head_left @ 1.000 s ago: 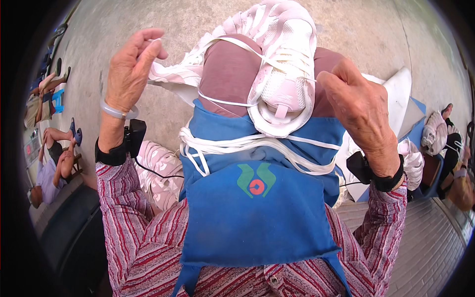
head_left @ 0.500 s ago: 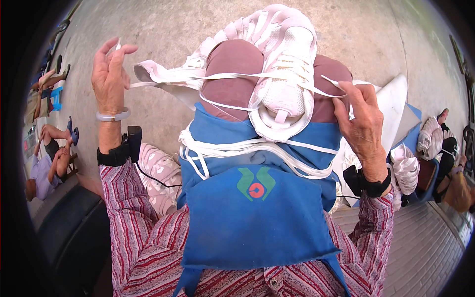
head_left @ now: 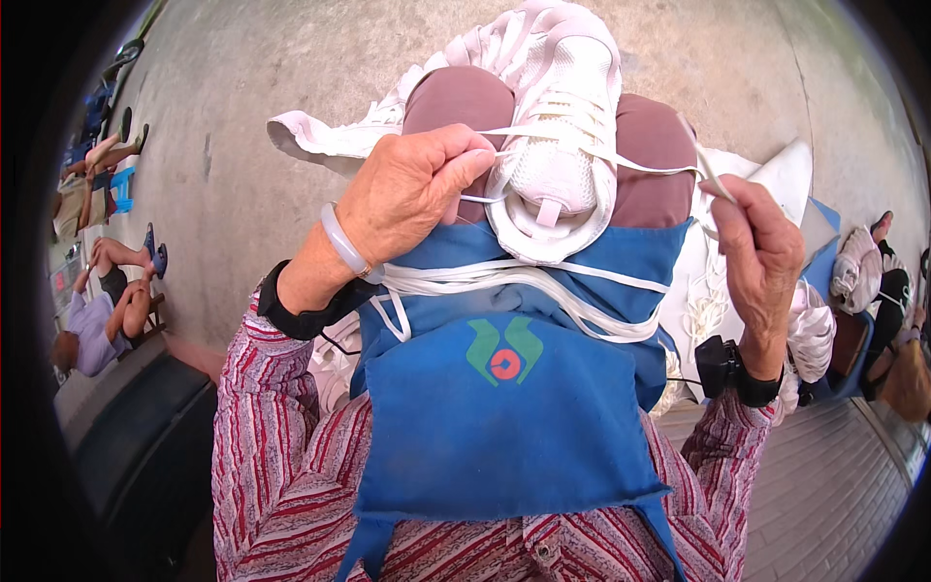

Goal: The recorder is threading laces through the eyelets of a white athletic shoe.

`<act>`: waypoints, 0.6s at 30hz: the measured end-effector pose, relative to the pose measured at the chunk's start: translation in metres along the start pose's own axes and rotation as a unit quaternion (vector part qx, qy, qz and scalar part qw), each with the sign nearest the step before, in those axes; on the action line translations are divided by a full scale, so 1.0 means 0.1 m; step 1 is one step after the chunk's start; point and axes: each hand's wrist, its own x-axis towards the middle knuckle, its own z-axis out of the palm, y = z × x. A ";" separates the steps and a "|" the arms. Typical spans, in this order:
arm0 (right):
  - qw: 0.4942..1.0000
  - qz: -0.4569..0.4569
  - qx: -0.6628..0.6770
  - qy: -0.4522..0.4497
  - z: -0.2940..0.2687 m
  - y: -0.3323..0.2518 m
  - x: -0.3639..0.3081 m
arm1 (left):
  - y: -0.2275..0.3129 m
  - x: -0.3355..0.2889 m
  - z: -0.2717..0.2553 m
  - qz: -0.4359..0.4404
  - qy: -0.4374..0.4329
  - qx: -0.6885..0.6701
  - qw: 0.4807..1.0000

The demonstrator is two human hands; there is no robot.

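Note:
A white sneaker upper (head_left: 555, 179) lies between my knees with its heel opening toward me and its tongue showing. White lace (head_left: 567, 136) crosses its front through the eyelets. My left hand (head_left: 419, 184) is closed in a pinch on one lace end, its tip pointing at the left eyelet edge. Off to the right, my right hand (head_left: 758, 233) is closed on the other lace end, which runs from the upper's right side and stands up above the fingers. A bundle of loose white laces (head_left: 524, 281) lies across my blue apron (head_left: 504, 427).
More white uppers (head_left: 475, 48) fan out beyond my knees (head_left: 456, 102). A white sheet (head_left: 776, 184) and a tangle of laces (head_left: 706, 306) lie at my right. Other uppers (head_left: 810, 330) are stacked farther right, near another person's arm (head_left: 907, 373). People sit at the far left.
My left hand has come from the far left in to the upper's left edge with a lace end. The right hand has moved slightly right and down, still gripping its lace.

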 end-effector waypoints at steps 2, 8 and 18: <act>0.996 -0.033 -0.039 -0.069 0.08 0.05 -0.04 | 0.04 0.01 0.03 -0.019 0.019 0.050 0.998; 0.982 -0.094 -0.153 -0.055 0.32 0.26 -0.04 | -0.09 0.13 0.02 0.087 0.073 0.234 0.966; 0.983 -0.108 -0.131 -0.075 0.35 0.24 -0.04 | -0.08 0.27 0.01 0.185 0.102 0.236 0.949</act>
